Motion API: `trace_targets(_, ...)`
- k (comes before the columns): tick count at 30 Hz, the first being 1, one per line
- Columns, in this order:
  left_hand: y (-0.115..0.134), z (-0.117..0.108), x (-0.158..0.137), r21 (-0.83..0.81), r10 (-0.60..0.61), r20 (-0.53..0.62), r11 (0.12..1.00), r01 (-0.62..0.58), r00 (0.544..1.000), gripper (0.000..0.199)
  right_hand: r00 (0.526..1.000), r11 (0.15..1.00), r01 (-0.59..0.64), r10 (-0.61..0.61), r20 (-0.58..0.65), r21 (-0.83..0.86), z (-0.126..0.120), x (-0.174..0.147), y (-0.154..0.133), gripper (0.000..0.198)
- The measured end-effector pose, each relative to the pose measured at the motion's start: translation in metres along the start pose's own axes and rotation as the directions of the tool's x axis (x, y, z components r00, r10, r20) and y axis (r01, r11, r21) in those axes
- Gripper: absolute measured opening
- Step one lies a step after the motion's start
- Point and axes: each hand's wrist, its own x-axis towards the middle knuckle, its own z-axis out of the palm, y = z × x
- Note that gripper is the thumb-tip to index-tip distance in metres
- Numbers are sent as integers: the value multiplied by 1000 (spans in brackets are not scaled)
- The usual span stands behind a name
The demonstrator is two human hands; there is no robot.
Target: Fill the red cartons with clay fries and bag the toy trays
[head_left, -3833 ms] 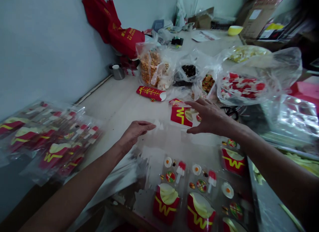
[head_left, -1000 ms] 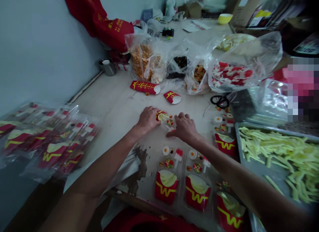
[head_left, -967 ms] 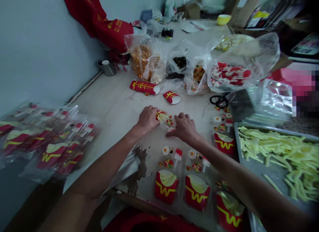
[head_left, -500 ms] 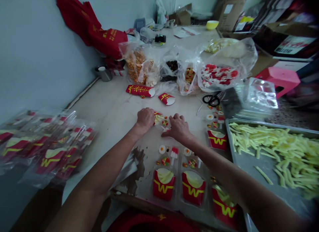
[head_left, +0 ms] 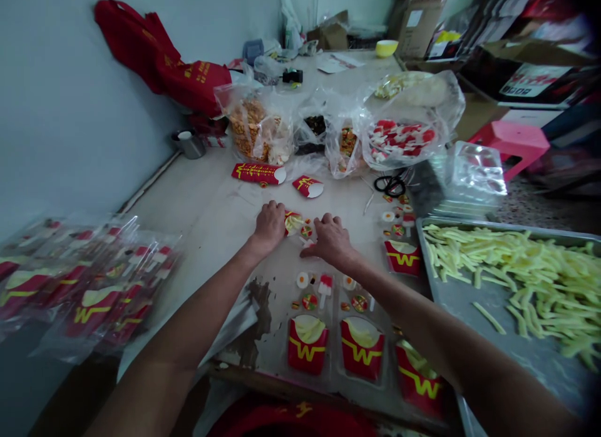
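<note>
A clear plastic blister pack lies crosswise between my hands, with a red fries carton (head_left: pixel 293 223) and small food pieces, among them a round pizza-like piece (head_left: pixel 306 231), showing in the gap. My left hand (head_left: pixel 269 226) curls over the carton end, its fingertips hidden. At the other end, my right hand (head_left: pixel 332 240) has bent fingers and its thumb stretched toward the near side. Nearer me lie similar filled packs with red cartons (head_left: pixel 307 352) marked by a yellow zigzag. Another such carton (head_left: pixel 402 257) lies to the right.
Pale imitation fries (head_left: pixel 530 262) lie in a metal tray (head_left: pixel 462 305) at right. Bagged finished packs (head_left: pixel 94 308) sit at left. Behind are flat red cartons (head_left: pixel 258 173), scissors (head_left: pixel 390 185), plastic bags of small pieces (head_left: pixel 404 139), stacked clear trays (head_left: pixel 474 180) and a metal cup (head_left: pixel 191 146).
The camera view has shifted slightly, so the scene sits a little further left. Both hands stay at the same pack with almost no visible movement.
</note>
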Motion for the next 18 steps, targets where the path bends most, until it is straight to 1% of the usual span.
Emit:
trace_targets(3,3,-2,9,11,13,33,1000,-14,999,34,1000,1000,-5,5,0,8,0,-1,0,72)
trace_targets(8,-4,-5,19,2,-15,56,1000,15,998,30,1000,1000,-10,10,-4,14,3,-2,0,74)
trace_targets(12,-9,-3,7,-38,-23,77,999,26,997,38,1000,1000,-13,13,9,24,3,0,0,79)
trace_targets(15,-9,2,-4,-75,-37,21,996,39,999,45,1000,1000,-17,17,8,20,4,2,0,78)
trace_targets(18,-5,7,-7,-46,-79,-8,996,78,997,44,1000,1000,-19,19,-1,24,5,3,0,78)
